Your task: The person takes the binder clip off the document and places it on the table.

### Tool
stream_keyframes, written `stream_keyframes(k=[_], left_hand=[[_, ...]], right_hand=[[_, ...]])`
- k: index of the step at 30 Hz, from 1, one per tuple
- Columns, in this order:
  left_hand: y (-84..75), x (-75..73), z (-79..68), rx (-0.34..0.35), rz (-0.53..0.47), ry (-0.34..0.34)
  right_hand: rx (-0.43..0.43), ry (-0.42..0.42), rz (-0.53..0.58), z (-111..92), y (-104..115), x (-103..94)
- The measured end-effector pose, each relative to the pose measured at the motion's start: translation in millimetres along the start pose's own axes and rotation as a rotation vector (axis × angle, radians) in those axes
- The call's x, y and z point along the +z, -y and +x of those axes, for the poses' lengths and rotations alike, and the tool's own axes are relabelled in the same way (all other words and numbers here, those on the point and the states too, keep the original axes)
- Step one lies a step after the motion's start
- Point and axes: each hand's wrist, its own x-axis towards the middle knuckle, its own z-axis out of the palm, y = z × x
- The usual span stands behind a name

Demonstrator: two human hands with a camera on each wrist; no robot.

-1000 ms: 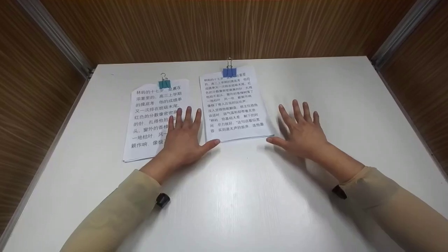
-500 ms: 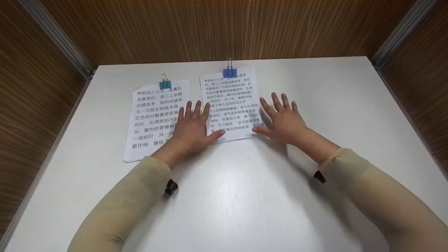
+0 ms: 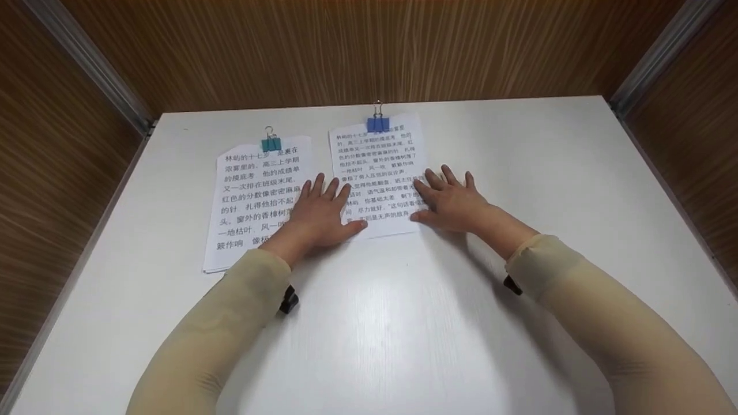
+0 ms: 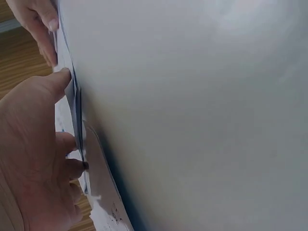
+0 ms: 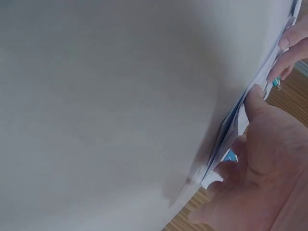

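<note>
A stack of printed sheets [image 3: 380, 167] under a blue binder clip [image 3: 378, 124] lies near the back middle of the white table. At its lower left is my left hand [image 3: 317, 214], fingers spread along the side edge and thumb over the front corner. My right hand [image 3: 452, 204] lies with spread fingers on the lower right edge. Both wrist views show a thumb at the near edge of the paper [image 4: 73, 108]. To the left, partly hidden by my left hand and forearm, lies a second stack [image 3: 253, 202] with a teal binder clip [image 3: 271, 144].
The white table [image 3: 403, 334] stretches in front of and beside the stacks. A brown wood-grain panel [image 3: 369, 52] stands behind it, with similar panels at the left and right. A small black device [image 3: 289, 301] sits under the left cuff.
Both hands have moved inward to the blue-clipped stack: the right hand leftward from the table onto its right edge, the left slightly rightward to its left edge. The stacks stay in place.
</note>
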Motion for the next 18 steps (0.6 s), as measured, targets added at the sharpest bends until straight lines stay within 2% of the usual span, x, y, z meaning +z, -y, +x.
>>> stream_keyframes(k=[10,18], left_hand=[[-3.5,-1.4,0.1,0.025,0.047,0.026],[-8.7,0.9,-9.0,0.056,0.06,0.045]], right_hand=[[-0.01,-0.002,0.045,-4.3,-0.2,4.3],[-0.046,-0.03,0.084,-19.9,5.4,6.3]])
